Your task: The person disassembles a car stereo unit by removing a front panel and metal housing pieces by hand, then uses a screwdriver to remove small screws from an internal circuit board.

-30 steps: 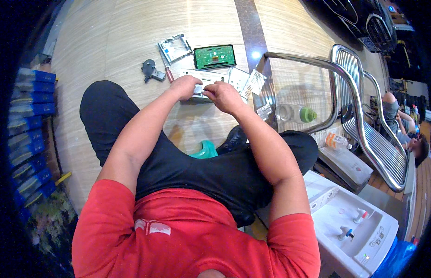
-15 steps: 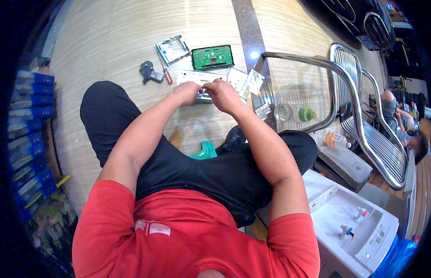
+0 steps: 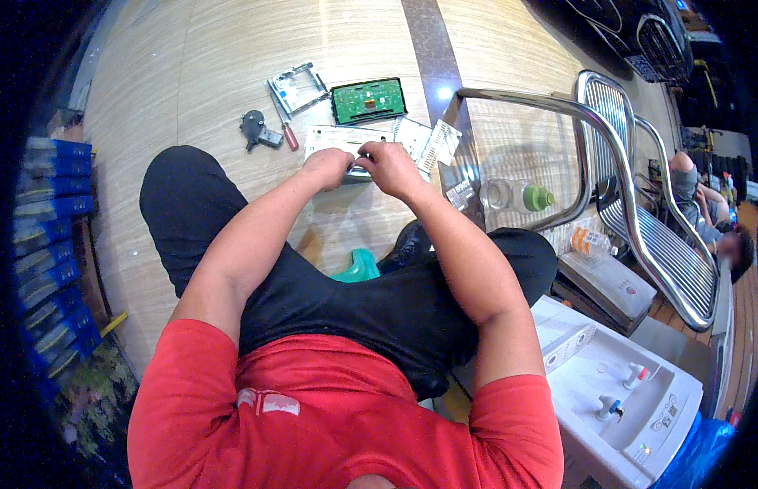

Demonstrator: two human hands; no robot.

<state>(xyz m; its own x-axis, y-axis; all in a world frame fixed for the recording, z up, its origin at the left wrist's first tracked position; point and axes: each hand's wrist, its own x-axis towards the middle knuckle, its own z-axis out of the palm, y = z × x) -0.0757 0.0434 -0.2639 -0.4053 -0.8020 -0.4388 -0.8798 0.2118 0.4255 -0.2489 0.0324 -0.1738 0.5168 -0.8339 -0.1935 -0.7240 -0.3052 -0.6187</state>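
On the floor in front of me lies a silver metal housing (image 3: 340, 134), like the case of an electronic unit. My left hand (image 3: 327, 169) is at its near edge, fingers bent and thumb and forefinger closed. Close beside it, my right hand (image 3: 392, 169) has its fingers curled in toward the left fingertips, also over the near edge. Whatever sits between the fingertips is too small to make out. Behind the housing is a green circuit board (image 3: 368, 101) in a black frame. A screwdriver (image 3: 291, 137) with a red handle lies to the left.
Left of the screwdriver is a dark motor-like part (image 3: 257, 130); behind it stands a metal bracket frame (image 3: 298, 88). Perforated metal plates (image 3: 441, 143) lie right of the housing. A chrome chair (image 3: 591, 122), bottles (image 3: 535, 198) and a white water dispenser (image 3: 623, 391) stand right.
The view has shifted slightly, so the parts on the floor appear a little farther left. Both hands stay at the housing's near edge, with only small finger movement.
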